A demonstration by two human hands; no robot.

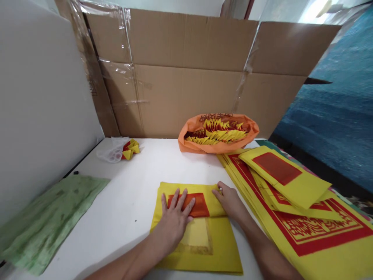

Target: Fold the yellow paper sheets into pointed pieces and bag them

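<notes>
In the head view, your work sits at the lower centre of the frame: a yellow paper [229,249] lies flat on the white table [125,221], its upper part covered by a folded yellow strip [215,208] that bears a red patch [200,208]. Below the strip's lower edge, a pale gold patch [196,233] shows partly, your wrist hiding some of it.

Your left hand [175,221] is palm down with its fingers spread; it grips nothing, the fingertips resting on the red patch. Your right hand [229,199] is half curled at the strip's upper right corner, thumb and index finger near each other at the edge; you cannot tell from here whether a layer is pinched between them.

For a clean crease, it looks best to let the left palm bear evenly, so the layers do not creep, while your right fingers square the corner. Check that both ends of the strip's lower edge sit level, then press outward from the middle; uneven pressure could skew the fold.

At the right of the frame, printed yellow sheets [329,249] lie near your right forearm, with a smaller folded piece [275,167] on top, so mind your elbow. An orange bag [190,147] of folded pieces stands at the upper centre.
</notes>
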